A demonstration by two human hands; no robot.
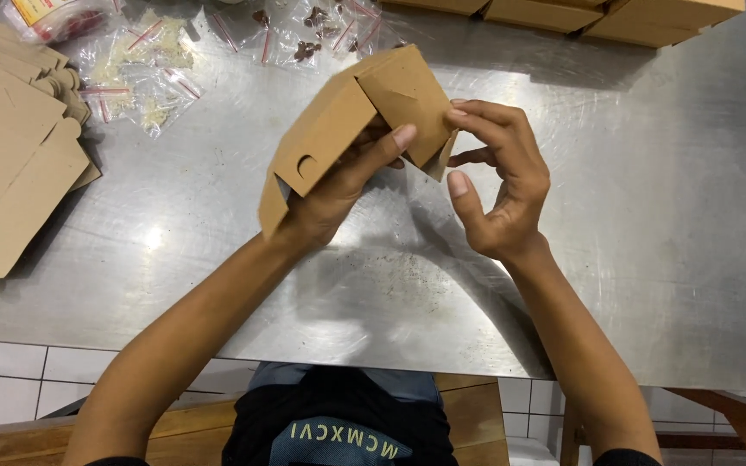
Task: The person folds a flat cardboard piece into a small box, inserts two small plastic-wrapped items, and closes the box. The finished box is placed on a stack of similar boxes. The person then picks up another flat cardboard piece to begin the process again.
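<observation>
A brown cardboard box blank (343, 116), partly folded into shape, is held above the steel table (632, 216). My left hand (338, 185) grips it from underneath, with the fingers reaching up inside the fold. My right hand (498, 181) pinches the box's right flap between fingertips and thumb. One long panel with a semicircular notch hangs down to the left.
A stack of flat cardboard blanks (2, 147) lies at the left edge. Several small clear zip bags (148, 69) with light and dark contents lie at the back. Folded brown boxes (580, 15) line the far right. White tiles and a wooden frame show below the table edge.
</observation>
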